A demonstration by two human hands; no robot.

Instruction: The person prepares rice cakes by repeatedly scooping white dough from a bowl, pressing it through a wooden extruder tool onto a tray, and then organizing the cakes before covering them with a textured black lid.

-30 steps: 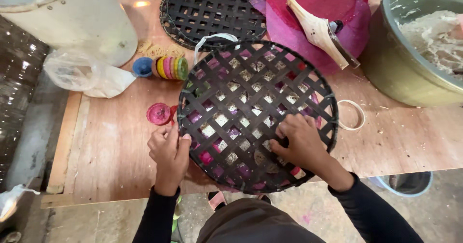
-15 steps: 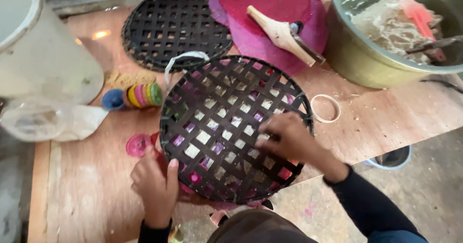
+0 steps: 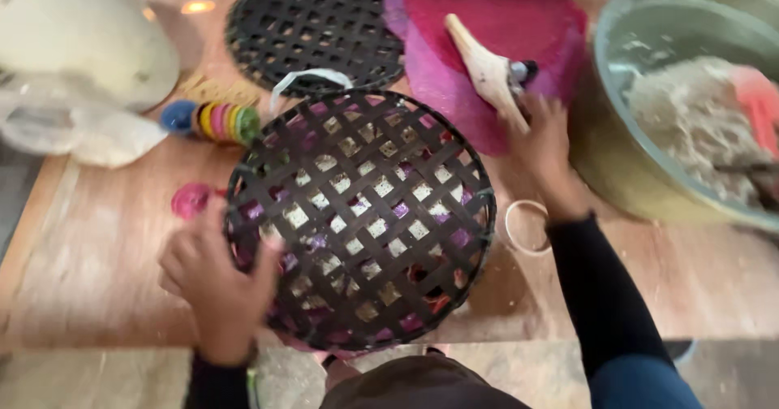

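Note:
A round black woven lattice tray [image 3: 361, 218] lies on the wooden table [image 3: 97, 271], with pink and purple bits showing through its holes. My left hand [image 3: 215, 283] grips its near left rim. My right hand [image 3: 542, 145] has reached out to the right of the tray and touches the lower end of a pale wooden-handled tool [image 3: 487, 72] that rests on a stack of magenta round sheets [image 3: 503, 19]. Whether the fingers are closed around the tool is not clear.
A second black lattice tray [image 3: 316, 27] lies behind. A large green basin [image 3: 617, 157] of pale pulp stands at right. A white bucket [image 3: 81, 36], clear plastic bag [image 3: 89, 137], coloured rings [image 3: 219, 121], pink disc [image 3: 191, 200] and white ring [image 3: 526, 226] sit around.
My right hand left the lattice tray and reached right to the wooden tool on the magenta sheets. My left hand stays on the tray's left rim. The view moved closer.

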